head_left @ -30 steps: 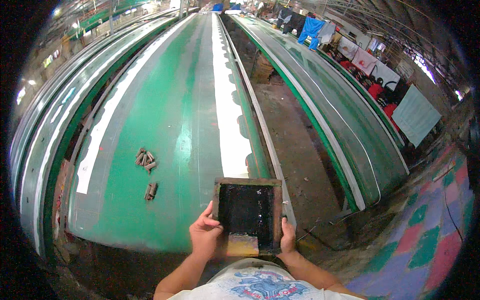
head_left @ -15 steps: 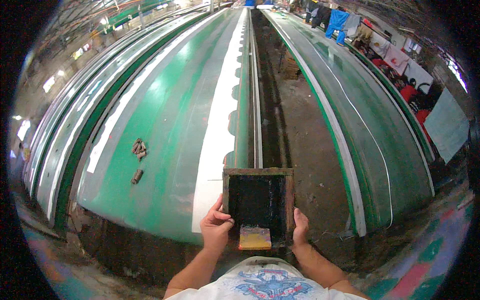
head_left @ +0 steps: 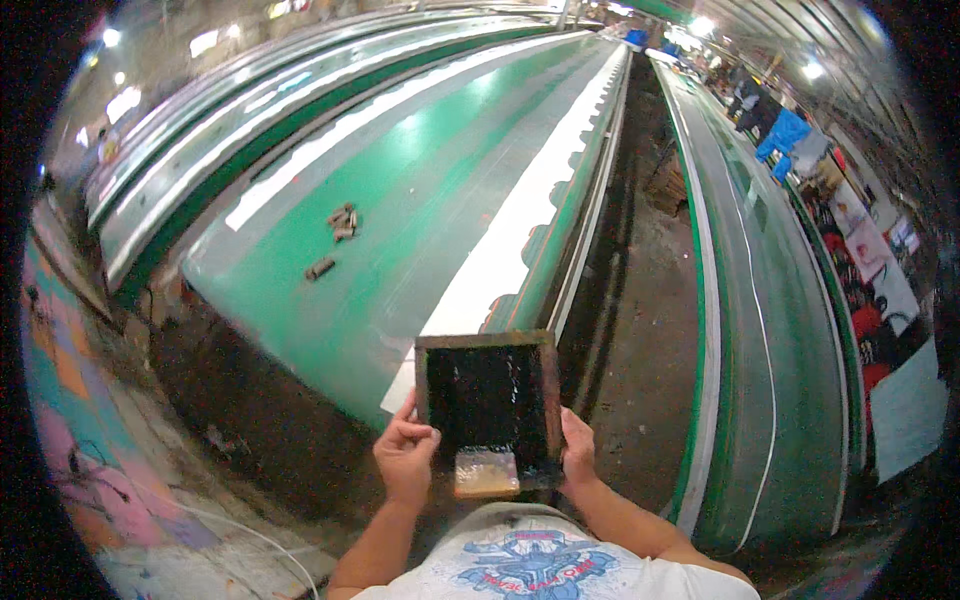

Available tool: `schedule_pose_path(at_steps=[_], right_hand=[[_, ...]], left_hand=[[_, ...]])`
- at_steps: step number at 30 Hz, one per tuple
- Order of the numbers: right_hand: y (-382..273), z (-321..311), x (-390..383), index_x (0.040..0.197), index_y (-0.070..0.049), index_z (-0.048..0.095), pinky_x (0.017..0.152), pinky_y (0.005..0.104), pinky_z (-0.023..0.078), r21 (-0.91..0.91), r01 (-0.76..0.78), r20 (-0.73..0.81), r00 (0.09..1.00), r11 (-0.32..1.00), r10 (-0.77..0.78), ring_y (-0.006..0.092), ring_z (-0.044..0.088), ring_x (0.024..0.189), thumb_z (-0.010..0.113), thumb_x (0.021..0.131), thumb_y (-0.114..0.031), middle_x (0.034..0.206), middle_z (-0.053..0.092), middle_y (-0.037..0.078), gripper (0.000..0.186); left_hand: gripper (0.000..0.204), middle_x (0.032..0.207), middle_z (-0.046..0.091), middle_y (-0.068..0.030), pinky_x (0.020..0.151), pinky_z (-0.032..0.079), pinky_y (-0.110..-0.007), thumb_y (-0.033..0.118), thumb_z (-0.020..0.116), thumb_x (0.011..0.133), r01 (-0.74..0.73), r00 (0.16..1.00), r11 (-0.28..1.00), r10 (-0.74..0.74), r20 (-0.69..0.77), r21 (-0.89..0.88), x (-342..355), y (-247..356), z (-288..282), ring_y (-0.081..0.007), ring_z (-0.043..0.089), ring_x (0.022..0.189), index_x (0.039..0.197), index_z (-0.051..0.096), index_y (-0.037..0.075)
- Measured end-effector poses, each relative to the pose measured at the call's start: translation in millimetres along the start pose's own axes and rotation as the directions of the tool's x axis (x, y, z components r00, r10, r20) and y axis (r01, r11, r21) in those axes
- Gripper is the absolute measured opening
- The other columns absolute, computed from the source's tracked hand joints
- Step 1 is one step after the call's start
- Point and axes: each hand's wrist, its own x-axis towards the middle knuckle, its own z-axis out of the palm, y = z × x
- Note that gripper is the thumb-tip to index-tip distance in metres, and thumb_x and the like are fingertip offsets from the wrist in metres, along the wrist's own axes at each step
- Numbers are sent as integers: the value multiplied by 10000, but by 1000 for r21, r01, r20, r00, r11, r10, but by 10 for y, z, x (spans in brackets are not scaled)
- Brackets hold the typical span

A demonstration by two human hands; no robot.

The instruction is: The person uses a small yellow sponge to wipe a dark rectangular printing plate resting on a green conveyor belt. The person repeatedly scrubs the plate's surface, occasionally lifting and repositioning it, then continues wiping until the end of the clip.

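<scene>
A small wooden-edged screen-printing frame (head_left: 550, 385) with a dark, wet-looking inside is held low in front of my body. My left hand (head_left: 405, 462) grips its left side, thumb bent over the edge. On the opposite side, my right hand (head_left: 577, 452) clasps the frame with the thumb up along the outside. A block-like squeegee (head_left: 486, 474), yellowish and paint-stained, rests inside at the end nearest me. Beyond the frame, a long white strip with a scalloped edge (head_left: 510, 235) lies along the right side of the green table (head_left: 290, 310).
Several small dark rolled pieces (head_left: 342, 222) and a single one (head_left: 320, 268) lie on the green table. Another long table (head_left: 790, 400) with a thin white cord runs at the right. Between them is a dark floor aisle (head_left: 640, 370). Blue cloth (head_left: 782, 138) hangs farther back.
My view has turned left, so the tables now slant toward the upper right. The frame stays between both hands and sits slightly farther left in view.
</scene>
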Motion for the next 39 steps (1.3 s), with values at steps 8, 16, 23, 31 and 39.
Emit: schedule_pose_path(at_steps=[8,16,23,31,39], right_hand=[[169,439,475,1510,31,693,1077,299,551,-257,53,310,950,965,30,124,701,1211,634,1195,-205,1361,777,69,398],[389,532,907,1549,0,658,1157,375,521,-299,215,883,432,930,184,234,666,1321,702,1140,-220,1457,709,145,467],[217,402,1431,1603,1,606,1152,366,524,-265,386,947,279,884,162,217,625,1365,780,1060,-122,1505,651,133,583],[24,302,2780,1482,52,707,1090,424,585,-528,477,782,596,702,183,307,763,1218,833,999,-224,1378,796,230,570],[-43,44,3040,1521,77,669,1051,373,587,-546,412,762,606,729,228,215,747,1168,820,1021,-180,1362,800,159,582]], left_hand=[[633,1781,487,-223,1304,439,-426,-195,729,854,-19,945,962,106,-309,272,-388,-229,-467,-271,573,1544,1455,670,-5],[586,1807,442,-243,1323,414,-443,-226,657,877,123,687,834,319,-653,537,-1402,-215,-430,-316,534,1590,1434,689,-44],[411,1774,475,-280,1359,361,-477,-188,700,825,172,498,836,382,-779,520,-1254,-476,269,-383,466,1653,1196,797,-40],[291,1686,576,-302,1319,405,-479,-97,735,808,50,571,753,517,-637,656,211,-1311,864,-413,548,1588,1004,836,94],[220,1673,608,-267,1282,438,-464,-76,740,814,58,556,813,455,-695,579,348,-1666,1062,-387,586,1555,955,811,78]])
